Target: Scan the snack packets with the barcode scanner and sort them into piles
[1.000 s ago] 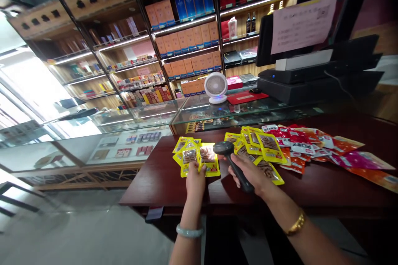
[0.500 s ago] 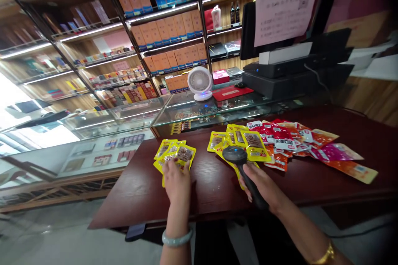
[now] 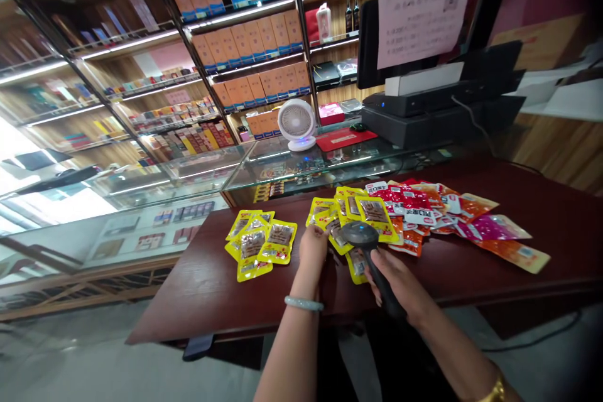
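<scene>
My right hand (image 3: 398, 282) is wrapped round the grip of a black handheld barcode scanner (image 3: 360, 234), its head over the middle packets. My left hand (image 3: 313, 250) has its fingers curled closed at the left edge of a yellow snack packet (image 3: 333, 227); the fingertips are partly hidden. Around that packet several more yellow packets (image 3: 374, 210) overlap, and another (image 3: 357, 266) lies partly under the scanner. Off to the left is a separate loose pile of yellow packets (image 3: 253, 244), which neither hand touches. All lie on the dark red-brown table (image 3: 211, 289).
Red and white packets (image 3: 419, 217) and long orange and purple packets (image 3: 511, 254) spread to the right. Behind the table stand a glass display counter (image 3: 264, 163), a white fan (image 3: 296, 124), a red mat (image 3: 346, 138) and a black monitor (image 3: 370, 44). Stocked shelves line the wall.
My left hand has left the left-hand pile and moved right to the middle yellow packets. The left pile now shows fully. My right hand still holds the scanner, and the view has shifted slightly.
</scene>
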Motion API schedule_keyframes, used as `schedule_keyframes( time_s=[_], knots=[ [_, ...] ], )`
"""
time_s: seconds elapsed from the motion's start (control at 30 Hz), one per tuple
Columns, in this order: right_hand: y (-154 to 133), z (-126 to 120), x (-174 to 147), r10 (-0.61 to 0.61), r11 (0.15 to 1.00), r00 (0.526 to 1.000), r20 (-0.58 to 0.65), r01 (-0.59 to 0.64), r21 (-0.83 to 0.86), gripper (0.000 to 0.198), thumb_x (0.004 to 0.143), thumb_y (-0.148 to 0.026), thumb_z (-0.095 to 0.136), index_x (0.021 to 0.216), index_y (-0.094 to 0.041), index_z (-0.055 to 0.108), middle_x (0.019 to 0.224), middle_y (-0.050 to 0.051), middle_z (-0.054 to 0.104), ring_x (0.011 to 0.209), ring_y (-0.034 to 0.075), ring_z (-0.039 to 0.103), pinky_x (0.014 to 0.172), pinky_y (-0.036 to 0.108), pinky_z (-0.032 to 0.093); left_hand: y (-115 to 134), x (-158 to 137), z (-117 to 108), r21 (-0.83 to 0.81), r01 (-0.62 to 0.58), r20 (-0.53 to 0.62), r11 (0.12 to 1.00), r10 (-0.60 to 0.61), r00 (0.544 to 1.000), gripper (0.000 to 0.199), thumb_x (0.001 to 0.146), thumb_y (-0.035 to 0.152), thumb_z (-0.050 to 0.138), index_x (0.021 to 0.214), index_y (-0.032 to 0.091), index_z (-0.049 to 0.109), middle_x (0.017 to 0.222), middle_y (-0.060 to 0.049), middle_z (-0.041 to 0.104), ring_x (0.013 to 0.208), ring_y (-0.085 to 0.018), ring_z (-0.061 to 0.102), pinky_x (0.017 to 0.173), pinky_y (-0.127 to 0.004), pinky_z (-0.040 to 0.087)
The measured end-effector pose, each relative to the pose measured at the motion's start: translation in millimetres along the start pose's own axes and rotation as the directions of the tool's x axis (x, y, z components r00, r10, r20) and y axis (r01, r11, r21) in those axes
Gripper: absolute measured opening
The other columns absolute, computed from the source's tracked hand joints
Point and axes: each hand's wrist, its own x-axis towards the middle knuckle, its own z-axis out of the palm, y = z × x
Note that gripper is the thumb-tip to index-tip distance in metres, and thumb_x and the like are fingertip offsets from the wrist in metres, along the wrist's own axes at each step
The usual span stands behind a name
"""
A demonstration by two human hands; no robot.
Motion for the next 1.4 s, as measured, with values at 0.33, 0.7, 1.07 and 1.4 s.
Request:
schedule_keyframes(
  time_s=[0.33, 0.7, 1.07, 1.4],
  knots=[
    [-5.3, 17.3, -3.6, 0.095, 0.995, 0.985, 0.145, -0.094, -0.016, 0.044, 0.082, -0.064, 0.057, 0.084, -0.021, 0.048, 0.059, -0.006, 0.053, 0.035, 0.006, 0.042, 0.032, 0.018, 0.037, -42.7, -9.5, -54.1, -0.234, -0.125, -0.302, 0.964, 0.05, 0.952, 0.008, 0.084, 0.026, 0.054, 0.083, 0.022, 0.047, 0.052, 0.009, 0.047, 0.042, -0.009, 0.049, 0.048, -0.02, 0.036],
    [8.6, 64.4, 8.3, 0.14, 0.99, 0.941, 0.308, -0.122, -0.077, 0.045, 0.08, -0.066, 0.057, 0.084, -0.022, 0.046, 0.055, -0.009, 0.051, 0.032, 0.006, 0.042, 0.031, 0.017, 0.037, -67.2, -7.7, -77.9, -0.347, -0.075, -0.341, 0.935, -0.051, 0.939, 0.007, 0.084, 0.026, 0.051, 0.089, 0.023, 0.048, 0.049, 0.009, 0.046, 0.04, -0.01, 0.046, 0.045, -0.021, 0.034],
    [11.4, 41.2, 7.4, 0.105, 0.994, 0.977, 0.185, -0.099, -0.039, 0.046, 0.081, -0.066, 0.057, 0.084, -0.021, 0.046, 0.055, -0.009, 0.053, 0.032, 0.005, 0.043, 0.031, 0.016, 0.037, -45.3, -2.4, -106.0, 0.256, -0.042, -0.681, 0.966, 0.211, 0.701, 0.032, 0.085, 0.034, 0.058, 0.111, 0.016, 0.053, 0.119, -0.014, 0.058, 0.12, -0.028, 0.049, 0.102, -0.04, 0.038],
    [6.3, 10.9, -5.3, 0.075, 0.997, 0.992, 0.104, -0.073, -0.027, 0.044, 0.082, -0.064, 0.057, 0.09, -0.021, 0.051, 0.058, -0.007, 0.053, 0.034, 0.005, 0.044, 0.033, 0.016, 0.038, 16.1, 42.7, -23.3, 0.599, -0.163, -0.084, 0.784, 0.264, 0.961, 0.047, 0.081, 0.049, 0.063, 0.105, 0.008, 0.062, 0.11, -0.022, 0.062, 0.109, -0.032, 0.057, 0.09, -0.037, 0.043]
  ],
)
